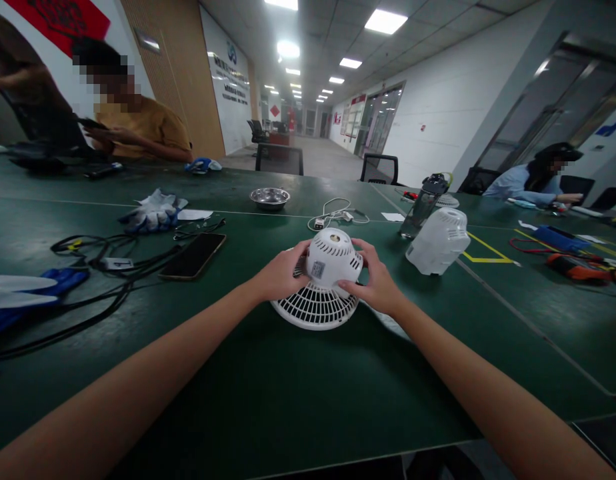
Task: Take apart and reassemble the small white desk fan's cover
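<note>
A white fan head (pixel 331 263) with a vented, rounded motor housing on top lies grille-down on the green table (pixel 268 400). Its round slotted grille (pixel 315 308) spreads out below the housing, toward me. My left hand (pixel 284 272) is closed round the left side of the housing, fingertips at its upper left. From the right, my right hand (pixel 375 280) grips it, thumb on the lower front and fingers at the upper right. A small label shows on the front of the housing. Something pale, partly hidden, lies under my right forearm.
Behind the fan are a white cable (pixel 333 217) and a metal bowl (pixel 270 198). At left lie a phone (pixel 194 256), black cables and gloves (pixel 155 210). To the right stand a translucent white housing (pixel 438 241) and a bottle (pixel 424 207). Several people are beyond the table.
</note>
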The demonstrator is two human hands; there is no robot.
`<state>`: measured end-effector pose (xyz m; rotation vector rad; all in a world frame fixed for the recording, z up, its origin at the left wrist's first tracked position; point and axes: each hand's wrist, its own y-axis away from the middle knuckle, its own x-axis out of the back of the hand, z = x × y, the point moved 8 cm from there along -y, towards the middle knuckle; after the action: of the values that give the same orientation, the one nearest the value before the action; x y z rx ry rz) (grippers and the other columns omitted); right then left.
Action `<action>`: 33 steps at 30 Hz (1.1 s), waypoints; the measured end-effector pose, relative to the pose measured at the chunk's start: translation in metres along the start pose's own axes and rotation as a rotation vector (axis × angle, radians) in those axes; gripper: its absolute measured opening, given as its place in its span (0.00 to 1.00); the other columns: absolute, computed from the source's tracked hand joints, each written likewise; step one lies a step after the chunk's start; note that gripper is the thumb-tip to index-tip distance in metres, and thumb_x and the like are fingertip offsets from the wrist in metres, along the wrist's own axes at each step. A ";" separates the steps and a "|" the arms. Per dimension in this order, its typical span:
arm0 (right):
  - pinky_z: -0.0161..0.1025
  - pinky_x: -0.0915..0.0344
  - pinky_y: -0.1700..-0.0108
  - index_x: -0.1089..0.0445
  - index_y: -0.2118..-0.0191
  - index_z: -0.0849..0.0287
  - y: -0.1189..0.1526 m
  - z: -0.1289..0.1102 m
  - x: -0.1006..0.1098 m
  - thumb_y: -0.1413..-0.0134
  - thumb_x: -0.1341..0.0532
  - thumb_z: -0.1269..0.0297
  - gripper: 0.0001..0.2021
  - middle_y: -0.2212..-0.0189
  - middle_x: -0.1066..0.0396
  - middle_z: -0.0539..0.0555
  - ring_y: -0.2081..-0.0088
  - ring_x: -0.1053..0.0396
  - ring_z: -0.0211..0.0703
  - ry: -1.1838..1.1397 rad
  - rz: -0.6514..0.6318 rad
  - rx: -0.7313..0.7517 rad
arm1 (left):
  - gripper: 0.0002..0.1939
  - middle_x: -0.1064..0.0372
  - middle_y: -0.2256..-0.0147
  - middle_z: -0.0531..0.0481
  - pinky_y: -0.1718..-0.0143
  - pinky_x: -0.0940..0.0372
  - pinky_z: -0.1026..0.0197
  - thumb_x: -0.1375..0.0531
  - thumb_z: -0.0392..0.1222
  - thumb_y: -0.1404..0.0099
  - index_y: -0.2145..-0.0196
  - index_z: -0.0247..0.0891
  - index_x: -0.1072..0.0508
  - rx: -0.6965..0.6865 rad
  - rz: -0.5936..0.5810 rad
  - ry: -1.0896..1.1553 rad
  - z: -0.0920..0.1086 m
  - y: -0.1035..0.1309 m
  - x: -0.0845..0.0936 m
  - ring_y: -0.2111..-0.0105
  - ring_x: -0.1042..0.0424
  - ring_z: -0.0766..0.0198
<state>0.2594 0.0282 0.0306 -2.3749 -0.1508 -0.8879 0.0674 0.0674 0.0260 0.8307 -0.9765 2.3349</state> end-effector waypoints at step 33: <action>0.61 0.34 0.43 0.50 0.33 0.51 -0.001 -0.003 -0.011 0.50 0.29 0.49 0.44 0.41 0.33 0.61 0.44 0.31 0.60 -0.043 -0.073 0.016 | 0.34 0.29 0.50 0.39 0.54 0.32 0.44 0.33 0.60 0.44 0.44 0.41 0.28 0.061 -0.154 0.042 -0.001 0.001 -0.003 0.51 0.29 0.45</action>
<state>0.2492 0.0280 0.0257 -2.3879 -0.2626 -0.8662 0.0684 0.0677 0.0231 0.8460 -0.7984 2.2497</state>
